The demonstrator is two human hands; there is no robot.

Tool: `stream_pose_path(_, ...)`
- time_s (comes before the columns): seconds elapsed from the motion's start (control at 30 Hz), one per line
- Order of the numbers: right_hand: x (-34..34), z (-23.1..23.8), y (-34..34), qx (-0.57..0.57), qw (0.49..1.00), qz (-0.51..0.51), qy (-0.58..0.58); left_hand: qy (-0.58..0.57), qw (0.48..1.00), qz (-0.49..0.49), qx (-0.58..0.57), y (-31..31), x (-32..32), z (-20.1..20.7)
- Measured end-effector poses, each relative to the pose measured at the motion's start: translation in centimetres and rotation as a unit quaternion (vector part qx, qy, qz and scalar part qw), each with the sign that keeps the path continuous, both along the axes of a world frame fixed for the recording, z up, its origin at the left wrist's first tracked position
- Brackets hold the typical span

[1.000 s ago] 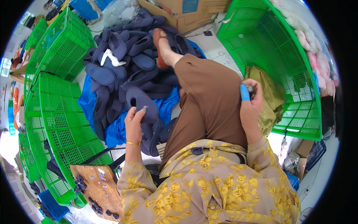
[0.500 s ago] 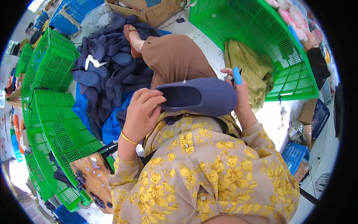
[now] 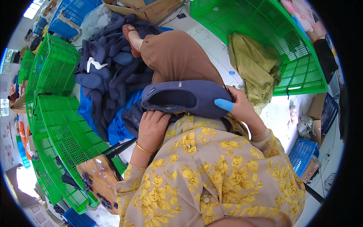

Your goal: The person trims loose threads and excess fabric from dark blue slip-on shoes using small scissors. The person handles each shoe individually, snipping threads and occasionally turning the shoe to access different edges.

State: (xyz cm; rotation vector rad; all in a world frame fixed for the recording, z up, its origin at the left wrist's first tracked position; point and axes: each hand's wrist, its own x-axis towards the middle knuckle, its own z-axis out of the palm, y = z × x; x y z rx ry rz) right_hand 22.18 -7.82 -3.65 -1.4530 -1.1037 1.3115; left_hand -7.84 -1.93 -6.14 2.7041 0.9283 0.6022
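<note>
A navy slip-on shoe (image 3: pixel 211 100) lies sideways over my lap, its opening facing up and its toe to the right. My right hand (image 3: pixel 244 108) grips the toe end, with a thumb wrapped in blue tape lying on top. A thin dark tip shows by the right fingers, too little of it to name. At the near side of the heel, my left hand (image 3: pixel 153 130) is closed on the shoe's edge with bent fingers. Just left of that hand is another navy shoe (image 3: pixel 131 116). A small pale spot marks the upper's far rim.
Many navy shoes (image 3: pixel 113 64) are heaped on blue sheeting (image 3: pixel 121 130) at the left. Green crates (image 3: pixel 68 128) curve along the left, and a large green crate (image 3: pixel 302 75) stands at far right beside an olive sack (image 3: pixel 253 64). A wooden board (image 3: pixel 97 176) with dark scraps is near left.
The shoe has shifted left and its heel now shows a small label. My left hand moved from the heel opening down to the near edge. The right thumb came down onto the toe.
</note>
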Motion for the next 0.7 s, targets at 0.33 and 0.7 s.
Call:
stream_pose_path(0.33, 0.6, 0.1, 3.2, -0.082, 0.992, 0.061, 0.068, -0.410, 0.699, 0.067, -0.582, -1.0, -2.5, 7.6)
stream_pose_path(0.7, -2.5, 8.5, 1.5, 0.040, 0.999, 0.031, -0.007, -0.442, 0.684, 0.085, -0.574, 0.4, 3.6, 7.9)
